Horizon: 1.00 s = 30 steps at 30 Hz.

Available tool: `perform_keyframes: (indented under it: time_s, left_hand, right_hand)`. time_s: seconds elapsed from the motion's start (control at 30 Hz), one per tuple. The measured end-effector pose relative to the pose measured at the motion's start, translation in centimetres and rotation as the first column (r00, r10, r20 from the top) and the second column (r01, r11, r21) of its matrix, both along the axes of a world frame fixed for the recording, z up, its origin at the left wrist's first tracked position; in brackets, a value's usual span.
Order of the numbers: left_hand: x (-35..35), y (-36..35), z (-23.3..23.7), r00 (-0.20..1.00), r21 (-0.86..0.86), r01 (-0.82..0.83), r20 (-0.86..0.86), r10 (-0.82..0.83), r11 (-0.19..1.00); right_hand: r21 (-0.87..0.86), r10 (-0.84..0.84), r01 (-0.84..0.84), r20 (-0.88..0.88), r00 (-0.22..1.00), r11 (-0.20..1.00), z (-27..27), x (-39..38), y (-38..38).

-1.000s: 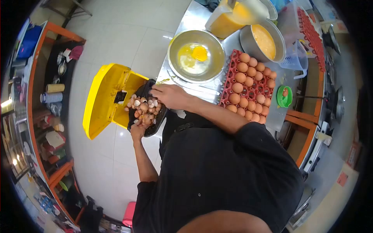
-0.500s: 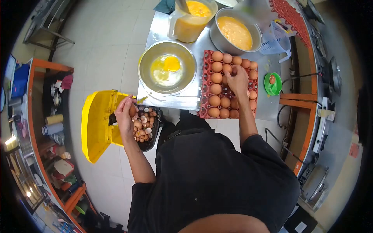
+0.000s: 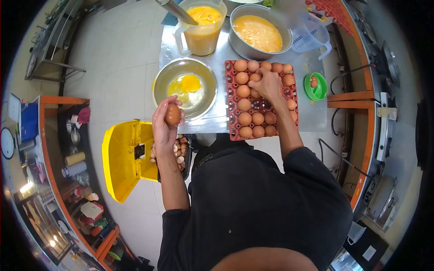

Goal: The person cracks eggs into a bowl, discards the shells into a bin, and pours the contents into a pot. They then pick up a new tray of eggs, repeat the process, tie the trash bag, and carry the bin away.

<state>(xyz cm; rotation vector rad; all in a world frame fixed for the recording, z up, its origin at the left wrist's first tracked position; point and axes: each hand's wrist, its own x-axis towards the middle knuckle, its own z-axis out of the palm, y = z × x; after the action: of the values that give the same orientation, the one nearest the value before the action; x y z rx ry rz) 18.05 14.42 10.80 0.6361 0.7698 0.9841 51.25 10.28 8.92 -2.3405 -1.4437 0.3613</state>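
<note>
A brown egg (image 3: 172,115) is held in my left hand (image 3: 162,122), at the near-left rim of the steel bowl (image 3: 209,97). Inside that bowl lie a yellow yolk (image 3: 191,83) and clear egg white. My right hand (image 3: 270,86) reaches over the red egg tray (image 3: 261,106), its fingers closed round an egg (image 3: 255,92) in the middle rows. Several brown eggs surround that hand, and a few cups near the middle hold none. Below my left forearm, broken shells (image 3: 180,151) fill a dark bin with a yellow lid (image 3: 120,158).
Behind the bowl stand a jug (image 3: 203,38) of beaten egg with a metal tool in it, and a deep pot (image 3: 233,34) of egg mix. A clear plastic jug (image 3: 312,40) and a green basket (image 3: 315,86) holding an egg are on the right.
My left hand has risen from above the shell bin to the bowl's rim, with an egg showing in it. My right hand stays at the tray's middle rows. The whole view has shifted slightly.
</note>
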Motion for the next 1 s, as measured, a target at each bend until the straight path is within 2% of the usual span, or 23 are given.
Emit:
perform_keyframes:
  time_s: [0.03, 0.07, 0.1, 0.13, 0.17, 0.2, 0.23, 0.3, 0.33, 0.37, 0.43, 0.5, 0.53, 0.63, 0.67, 0.7, 0.77, 0.8, 0.83, 0.87, 0.9, 0.97, 1.0]
  left_hand:
    - [0.0, -0.1, -0.2, 1.0, -0.021, -0.009, 0.008, 0.01, 1.0]
    - [-0.1, -0.3, -0.5, 1.0, -0.044, -0.022, 0.015, 0.023, 0.999]
    - [-0.3, -0.4, -0.7, 0.999, -0.067, -0.035, 0.018, 0.036, 0.997]
    - [-0.5, -0.4, -0.9, 0.999, -0.076, -0.026, 0.031, 0.029, 0.997]
    - [-0.4, -0.3, -1.1, 0.999, -0.123, -0.025, 0.019, 0.027, 0.992]
    - [-0.1, -0.2, -0.8, 1.0, -0.17, -0.03, 0.0, 0.031, 0.985]
    - [0.0, -0.2, -0.6, 0.999, -0.217, -0.047, -0.024, 0.043, 0.975]
    - [0.5, 0.8, -1.9, 0.999, -0.188, 0.045, 0.018, -0.042, 0.981]
    - [1.1, 1.4, -2.1, 0.997, -0.202, 0.078, 0.017, -0.076, 0.976]
    - [1.5, 2.2, -2.5, 0.994, -0.215, 0.108, 0.007, -0.109, 0.971]
    - [2.4, 3.7, -2.8, 0.996, -0.238, 0.091, 0.039, -0.084, 0.967]
    - [3.2, 4.7, -2.9, 0.995, -0.245, 0.048, 0.098, -0.024, 0.968]
    - [3.5, 4.8, -1.8, 0.994, -0.218, 0.032, 0.105, -0.009, 0.975]
    - [2.8, 5.1, -1.5, 0.999, -0.171, 0.022, 0.036, -0.016, 0.985]
    - [2.1, 5.0, -1.4, 0.997, -0.2, 0.062, 0.047, -0.053, 0.978]
    - [1.4, 4.9, -1.7, 0.997, -0.138, 0.071, -0.012, -0.074, 0.988]
    - [0.2, 4.9, -2.5, 0.985, -0.018, 0.111, -0.129, -0.112, 0.994]
    - [0.0, 5.1, -2.3, 0.935, 0.232, 0.137, -0.352, -0.048, 0.963]
    - [-0.1, 5.2, -2.0, 0.843, 0.452, 0.215, -0.534, 0.07, 0.866]
    - [-0.2, 5.4, -1.8, 0.723, 0.622, 0.329, -0.65, 0.234, 0.71]
    - [-0.3, 5.7, -1.7, 0.732, 0.548, 0.322, -0.661, 0.164, 0.772]
    - [-0.7, 6.4, -1.4, 0.747, 0.379, 0.31, -0.665, 0.023, 0.872]
    - [-1.0, 6.7, -1.3, 0.74, 0.377, 0.331, -0.673, 0.01, 0.865]
  right_hand:
    - [0.085, -0.018, 0.023, -0.059, 0.998, 0.996, -0.6, 0.5, -0.4]
    - [0.255, -0.014, 0.051, -0.144, 0.989, 0.966, -2.6, 1.4, -0.8]
    - [0.275, -0.036, 0.201, -0.506, 0.862, 0.94, -2.1, 1.7, -1.1]
    - [0.238, -0.02, 0.343, -0.795, 0.606, 0.909, -1.7, 1.9, -1.5]
    - [0.144, 0.025, 0.456, -0.966, 0.256, 0.879, -1.3, 1.7, -1.7]
    - [0.168, 0.158, 0.416, -0.986, 0.059, 0.894, -1.2, 1.4, -1.5]
    - [0.184, 0.196, 0.328, -0.981, -0.003, 0.927, -0.8, 0.6, -1.0]
    - [0.231, 0.25, 0.125, -0.955, -0.161, 0.965, 0.6, -2.0, 1.1]
    - [0.245, 0.236, 0.174, -0.969, 0.068, 0.954, 2.4, -5.4, 2.1]
    - [0.397, 0.384, 0.164, -0.917, 0.106, 0.903, 2.9, -7.8, 3.0]
    - [0.685, 0.577, 0.142, -0.692, 0.434, 0.715, 4.6, -13.3, 3.7]
    - [0.819, 0.746, -0.288, -0.233, 0.624, 0.497, 2.6, -15.3, 5.6]
    - [0.779, 0.776, -0.501, 0.029, 0.63, 0.377, 1.6, -15.8, 6.0]
    - [0.763, 0.771, -0.468, -0.06, 0.634, 0.445, 0.7, -16.6, 6.6]
    - [0.771, 0.721, -0.385, -0.134, 0.68, 0.508, 0.7, -16.5, 6.5]
    - [0.732, 0.701, -0.256, -0.399, 0.591, 0.632, 0.5, -16.6, 6.8]
    - [0.512, 0.506, -0.06, -0.813, 0.287, 0.857, -0.4, -16.5, 7.8]
    - [0.372, 0.405, -0.185, -0.894, 0.194, 0.91, 0.0, -15.6, 8.3]
    - [0.29, 0.332, -0.237, -0.929, 0.163, 0.927, 0.1, -15.4, 8.4]
    - [0.21, 0.258, -0.291, -0.957, 0.137, 0.933, 0.5, -15.0, 8.7]
    - [0.129, 0.18, -0.35, -0.977, 0.116, 0.928, 1.0, -14.8, 8.9]
    - [0.244, 0.356, -0.481, -0.921, 0.157, 0.842, 0.3, -14.3, 9.5]
    - [0.292, 0.443, -0.545, -0.881, 0.166, 0.786, 0.0, -14.0, 9.9]
